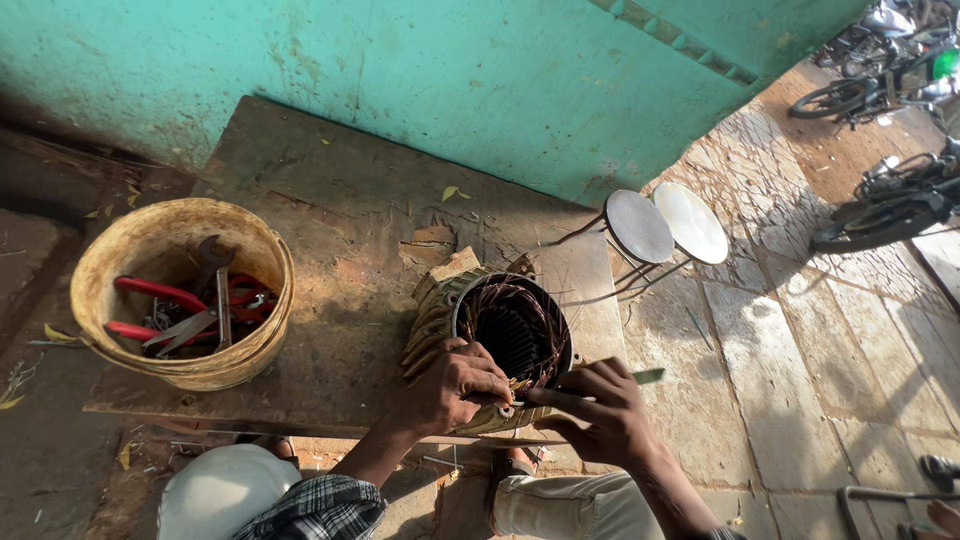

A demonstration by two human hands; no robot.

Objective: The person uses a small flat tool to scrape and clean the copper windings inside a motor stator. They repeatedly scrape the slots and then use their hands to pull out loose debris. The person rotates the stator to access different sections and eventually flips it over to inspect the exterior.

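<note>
Ribbed metal stator (440,320), round, its dark bore ringed with tangled copper windings (505,292); left hand (458,388) clasps the rim, right hand (600,410) pinches a thin tool (640,377).

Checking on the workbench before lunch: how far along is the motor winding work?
Copper windings already sit in the stator. The left hand steadies its rim while the right hand works a thin tool there. Loose wire ends still stick out, untrimmed.
</note>
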